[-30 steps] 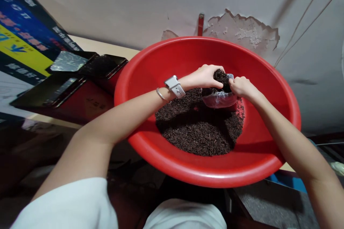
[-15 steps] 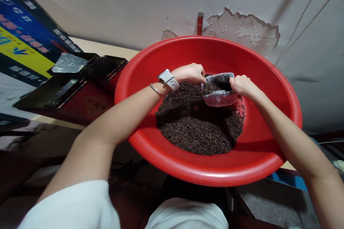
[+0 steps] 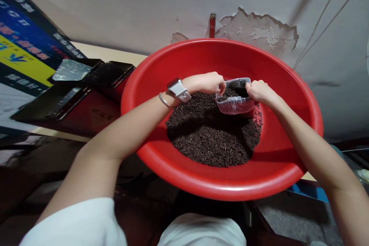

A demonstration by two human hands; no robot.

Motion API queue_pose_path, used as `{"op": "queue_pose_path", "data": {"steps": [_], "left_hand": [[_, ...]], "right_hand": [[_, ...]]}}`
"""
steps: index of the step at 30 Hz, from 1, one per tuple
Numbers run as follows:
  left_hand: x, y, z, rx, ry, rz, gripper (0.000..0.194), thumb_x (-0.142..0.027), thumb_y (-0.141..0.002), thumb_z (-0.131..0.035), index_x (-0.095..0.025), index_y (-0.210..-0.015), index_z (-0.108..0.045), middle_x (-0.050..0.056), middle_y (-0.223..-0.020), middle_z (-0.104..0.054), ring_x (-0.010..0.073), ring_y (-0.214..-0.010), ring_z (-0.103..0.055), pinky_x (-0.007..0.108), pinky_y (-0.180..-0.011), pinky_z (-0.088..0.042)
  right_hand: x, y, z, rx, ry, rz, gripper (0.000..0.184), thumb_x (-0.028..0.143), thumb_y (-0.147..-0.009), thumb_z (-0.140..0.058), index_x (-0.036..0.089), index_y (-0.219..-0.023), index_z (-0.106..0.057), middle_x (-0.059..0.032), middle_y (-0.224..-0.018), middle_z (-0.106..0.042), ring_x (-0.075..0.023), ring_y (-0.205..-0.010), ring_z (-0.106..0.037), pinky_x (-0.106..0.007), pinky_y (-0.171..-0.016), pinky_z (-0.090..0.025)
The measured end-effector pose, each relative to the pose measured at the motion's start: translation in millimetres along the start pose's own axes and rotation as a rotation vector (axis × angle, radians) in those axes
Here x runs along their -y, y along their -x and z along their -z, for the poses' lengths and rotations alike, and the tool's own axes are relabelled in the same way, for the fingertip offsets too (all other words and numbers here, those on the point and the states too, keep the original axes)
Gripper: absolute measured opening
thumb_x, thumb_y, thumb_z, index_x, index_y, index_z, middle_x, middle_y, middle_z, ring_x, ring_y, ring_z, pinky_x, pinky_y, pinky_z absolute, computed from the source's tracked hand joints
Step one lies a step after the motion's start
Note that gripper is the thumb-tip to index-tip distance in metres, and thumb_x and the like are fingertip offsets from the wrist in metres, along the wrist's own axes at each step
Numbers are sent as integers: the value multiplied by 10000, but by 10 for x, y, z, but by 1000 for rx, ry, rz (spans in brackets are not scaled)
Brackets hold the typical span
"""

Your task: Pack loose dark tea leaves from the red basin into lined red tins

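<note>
A clear plastic bag point(image 3: 235, 107) with its mouth spread wide stands inside the red basin point(image 3: 230, 189), lining what looks like a red tin mostly hidden under it. Dark, dry tea leaves point(image 3: 213, 138) cover the basin's floor, and more of them lie in the bag. My right hand point(image 3: 260, 90) is closed on the bag's right edge. Bent down at the bag's left edge are the curled fingers of my left hand point(image 3: 213, 83); what they pinch, if anything, is hidden. On my left wrist are a watch point(image 3: 179, 90) and a bangle.
Left of the basin are red tins point(image 3: 98, 111) with dark open tops, on a pale tabletop point(image 3: 109, 54). A printed sign board point(image 3: 25, 42) leans at far left. Behind stands a wall with peeling paint point(image 3: 259, 30); cords hang at right.
My left hand has moved slightly right, its fingers now bent down over the bag's left edge. My right hand keeps its hold on the bag. The view has shifted slightly.
</note>
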State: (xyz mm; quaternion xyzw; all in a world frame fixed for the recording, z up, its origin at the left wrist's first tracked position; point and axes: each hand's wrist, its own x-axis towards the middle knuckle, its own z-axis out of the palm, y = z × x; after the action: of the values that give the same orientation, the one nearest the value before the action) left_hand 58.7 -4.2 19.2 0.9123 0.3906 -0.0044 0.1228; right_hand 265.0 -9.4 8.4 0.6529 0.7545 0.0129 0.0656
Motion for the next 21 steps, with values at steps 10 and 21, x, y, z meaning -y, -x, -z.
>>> {"op": "queue_pose_path", "data": {"steps": [10,21], "left_hand": [[119,-73,-229,-156,-220,-95,270,-53,-825,-499,-194,-929,-704,67,-1037,-687,228,-1062,-518,413,-988,-284],[237,-124,-236,-341,-123,435,349,-136,-849,-488,-115,-1159,-647,174,-1092,-656,301,-1029,-596,430,-907,-406]], "right_hand": [[-17,-25,0,-4,-30,-39,518,275,-976,-237,62,-1160,-672,-229,-1055,-701,-337,-1081,-626,-415,-908,-461],[-19,-18,29,1,-41,-40,510,333,-976,-280,55,-1140,-675,-236,-1054,-703,-339,-1075,-624,-406,-910,-457]]}}
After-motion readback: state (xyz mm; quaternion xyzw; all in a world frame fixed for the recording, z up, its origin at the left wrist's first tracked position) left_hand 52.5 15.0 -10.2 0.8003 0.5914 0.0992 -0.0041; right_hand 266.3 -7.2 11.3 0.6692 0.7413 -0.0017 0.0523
